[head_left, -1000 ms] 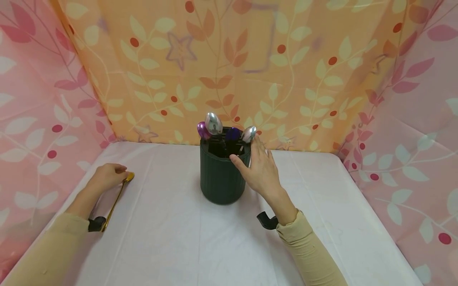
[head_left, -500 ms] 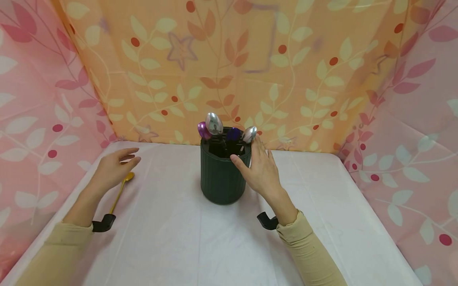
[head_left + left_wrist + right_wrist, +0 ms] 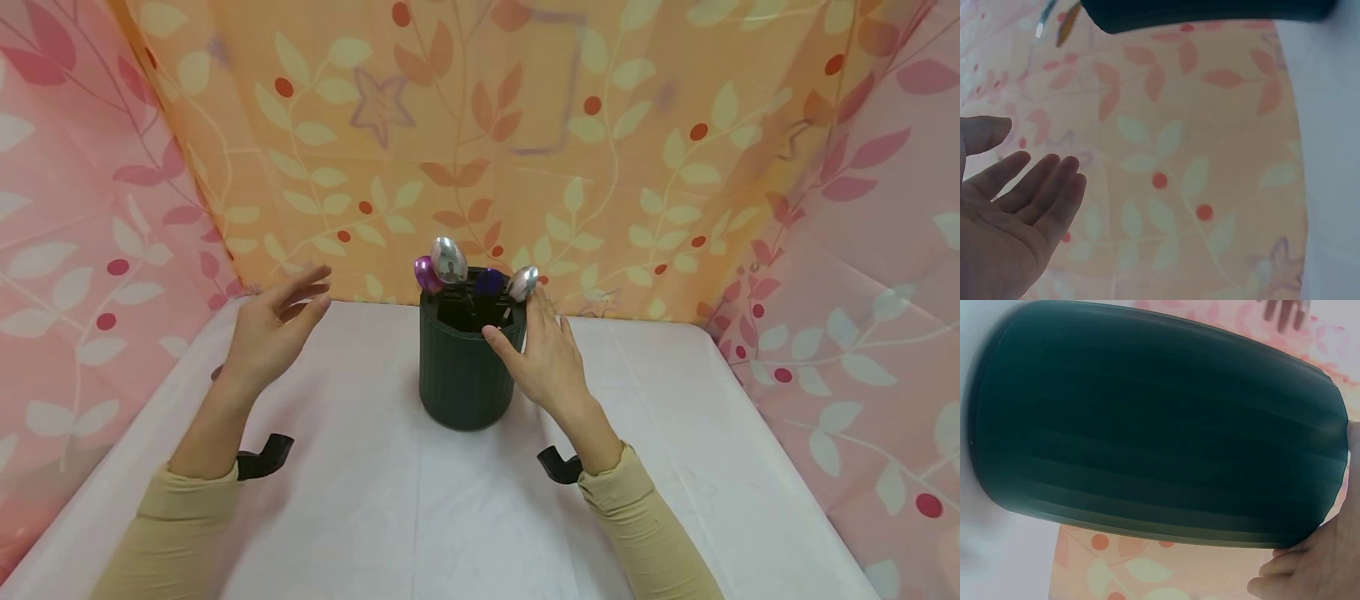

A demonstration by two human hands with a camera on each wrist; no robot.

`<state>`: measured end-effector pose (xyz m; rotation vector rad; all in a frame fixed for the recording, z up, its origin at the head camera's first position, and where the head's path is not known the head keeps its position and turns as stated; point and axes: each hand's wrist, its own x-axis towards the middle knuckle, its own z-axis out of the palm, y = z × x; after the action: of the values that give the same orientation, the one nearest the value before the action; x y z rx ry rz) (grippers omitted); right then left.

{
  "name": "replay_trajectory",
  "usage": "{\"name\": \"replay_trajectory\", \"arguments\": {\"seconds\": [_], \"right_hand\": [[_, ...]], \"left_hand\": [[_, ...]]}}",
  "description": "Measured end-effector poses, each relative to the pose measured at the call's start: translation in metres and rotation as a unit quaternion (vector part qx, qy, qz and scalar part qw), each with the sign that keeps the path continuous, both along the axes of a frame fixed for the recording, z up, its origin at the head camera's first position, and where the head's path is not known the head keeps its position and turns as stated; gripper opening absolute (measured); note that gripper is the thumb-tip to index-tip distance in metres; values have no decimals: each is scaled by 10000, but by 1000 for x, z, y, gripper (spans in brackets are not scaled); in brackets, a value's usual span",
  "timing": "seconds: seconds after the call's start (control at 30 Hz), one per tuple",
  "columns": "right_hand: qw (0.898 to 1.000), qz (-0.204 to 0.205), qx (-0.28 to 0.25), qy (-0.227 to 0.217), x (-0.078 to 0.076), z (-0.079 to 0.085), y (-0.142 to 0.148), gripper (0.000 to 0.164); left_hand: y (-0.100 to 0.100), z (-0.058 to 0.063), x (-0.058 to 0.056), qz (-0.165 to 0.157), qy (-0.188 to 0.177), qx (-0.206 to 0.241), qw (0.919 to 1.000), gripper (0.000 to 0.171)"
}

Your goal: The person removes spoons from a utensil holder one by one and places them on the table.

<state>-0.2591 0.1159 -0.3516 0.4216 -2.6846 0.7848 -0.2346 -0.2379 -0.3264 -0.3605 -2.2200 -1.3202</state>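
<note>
A dark green ribbed utensil holder [image 3: 467, 379] stands upright mid-table. Spoons rise from it: a large silver spoon [image 3: 449, 260], a magenta spoon [image 3: 426, 273], a dark blue spoon [image 3: 489, 282] and a smaller silver spoon [image 3: 522, 283]. My right hand [image 3: 549, 354] rests against the holder's right side, fingers fairly straight and thumb at the front rim; the right wrist view shows its fingers [image 3: 1297, 569] beside the wall. To the left, my left hand [image 3: 273, 333] is raised with nothing in it, palm and spread fingers showing in the left wrist view. The gold spoon of the earlier frames is hidden behind it.
White cloth covers the table [image 3: 360, 500]. An orange leaf-patterned curtain [image 3: 480, 125] hangs behind, with pink curtains on both sides. Black wrist mounts [image 3: 266, 457] jut inward from the sleeves.
My left hand lets go of the gold spoon, lifts off the table and moves right and farther back, covering the spoon from sight. The right hand and holder stay in place.
</note>
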Motion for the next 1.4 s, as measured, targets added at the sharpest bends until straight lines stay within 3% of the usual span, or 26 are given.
{"name": "replay_trajectory", "arguments": {"seconds": [0.2,0.4,0.67,0.87,1.17,1.4], "right_hand": [[10000,-8,27,8,1,0,0,109],[10000,-24,29,-6,2,-1,0,108],[10000,2,3,10,3,-1,-1,109],[10000,-9,0,-28,4,1,-2,110],[10000,3,1,36,2,0,-2,110],[10000,-18,-3,13,1,-1,-1,109]], "left_hand": [[27,7,-4,-434,378,575,9967,43],[51,3,-14,-645,468,841,9933,42],[77,-6,-30,-803,22,1110,9906,44],[91,-5,-40,-1001,-138,1645,9812,42],[99,-4,-47,-813,-197,1925,9777,38],[105,-3,-50,-1137,-571,2510,9596,37]]}}
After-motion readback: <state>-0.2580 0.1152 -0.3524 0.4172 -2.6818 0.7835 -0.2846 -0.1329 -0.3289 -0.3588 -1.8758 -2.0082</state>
